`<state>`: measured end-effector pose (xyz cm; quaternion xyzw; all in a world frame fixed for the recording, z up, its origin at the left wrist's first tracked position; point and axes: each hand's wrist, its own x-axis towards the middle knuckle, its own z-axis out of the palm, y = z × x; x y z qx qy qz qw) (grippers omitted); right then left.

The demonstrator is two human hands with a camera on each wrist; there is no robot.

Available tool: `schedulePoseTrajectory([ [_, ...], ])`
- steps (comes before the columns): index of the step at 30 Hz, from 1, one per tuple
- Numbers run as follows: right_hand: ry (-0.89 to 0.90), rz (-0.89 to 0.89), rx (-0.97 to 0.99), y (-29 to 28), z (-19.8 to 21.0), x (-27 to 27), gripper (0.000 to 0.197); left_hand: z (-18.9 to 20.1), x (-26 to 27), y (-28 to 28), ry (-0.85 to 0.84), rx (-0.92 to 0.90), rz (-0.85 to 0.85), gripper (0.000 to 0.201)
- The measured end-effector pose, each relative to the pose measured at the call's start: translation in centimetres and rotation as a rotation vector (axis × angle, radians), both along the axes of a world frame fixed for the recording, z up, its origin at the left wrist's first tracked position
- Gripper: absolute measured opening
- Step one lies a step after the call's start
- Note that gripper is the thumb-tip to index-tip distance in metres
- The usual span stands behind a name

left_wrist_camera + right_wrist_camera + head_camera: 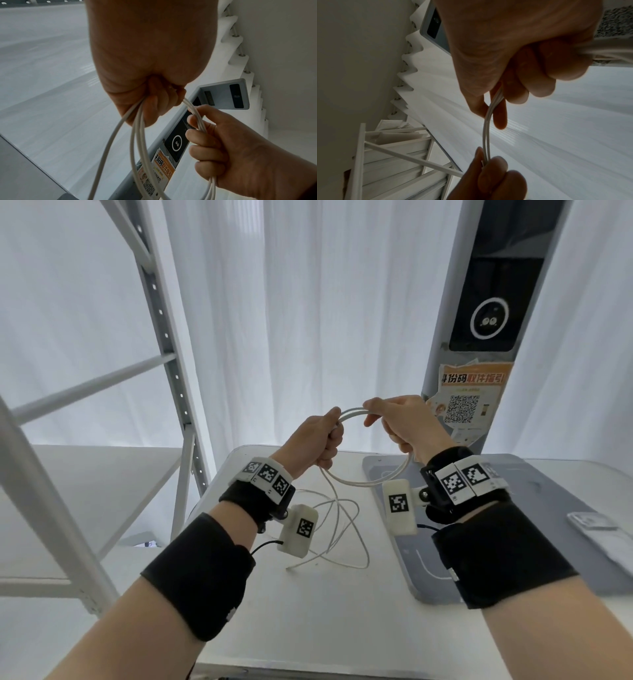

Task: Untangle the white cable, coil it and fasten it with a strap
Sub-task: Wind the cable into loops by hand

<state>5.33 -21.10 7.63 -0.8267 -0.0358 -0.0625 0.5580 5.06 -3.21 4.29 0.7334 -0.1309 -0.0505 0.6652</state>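
Two hands hold one white cable (373, 481) above the table (329, 604). The left hand (317, 440) grips the coil in a fist; the right hand (402, 422) curls round its other side. About three loops are formed; the loose rest lies tangled on the table.

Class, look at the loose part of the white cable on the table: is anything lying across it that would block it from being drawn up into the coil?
Nothing visible does. Both the left hand and right hand grip the coil; the loose cable lies on the bare white table, crossing only itself.
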Motion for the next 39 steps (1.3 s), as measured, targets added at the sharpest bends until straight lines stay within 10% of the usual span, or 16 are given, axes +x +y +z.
schedulePoseTrajectory([
  [19, 0.105, 0.144, -0.545, 2.1, 0.3, -0.1, 0.063, 1.1, -0.6, -1.5, -0.031, 0.247, -0.054, 0.082],
  [34, -0.041, 0.058, 0.011, 1.0, 0.0, 0.3, 0.042, 1.2, 0.3, -0.7, 0.025, 0.111, 0.011, 0.047],
  [39, -0.024, 0.073, -0.117, 0.2, 0.4, 0.4, 0.044, 2.1, 0.5, -1.3, -0.106, 0.313, 0.124, 0.046],
])
